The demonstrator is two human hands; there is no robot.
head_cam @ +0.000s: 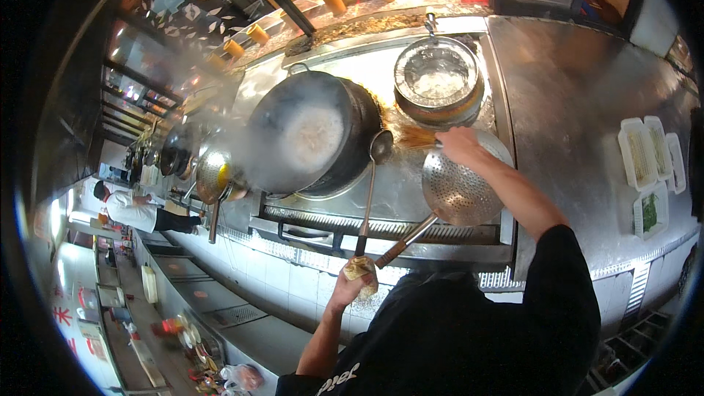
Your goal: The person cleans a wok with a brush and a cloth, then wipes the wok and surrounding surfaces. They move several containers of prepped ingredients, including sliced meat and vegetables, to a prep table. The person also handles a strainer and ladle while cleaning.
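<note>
My left hand, with a folded cloth in it, grips the handle end of a long metal ladle. The ladle's bowl lies near the right side of a large black wok, which steams and has pale, cloudy liquid or foam in it. In my right hand is a bamboo wok brush, bristles pointing left towards the wok. Below my right forearm a round perforated strainer rests on the stove, its wooden-tipped handle pointing towards me.
A metal pot of water stands under a tap at the back. Plastic baskets, one with greens, sit on the right steel counter. Another strainer is at left. A person in white stands farther left.
</note>
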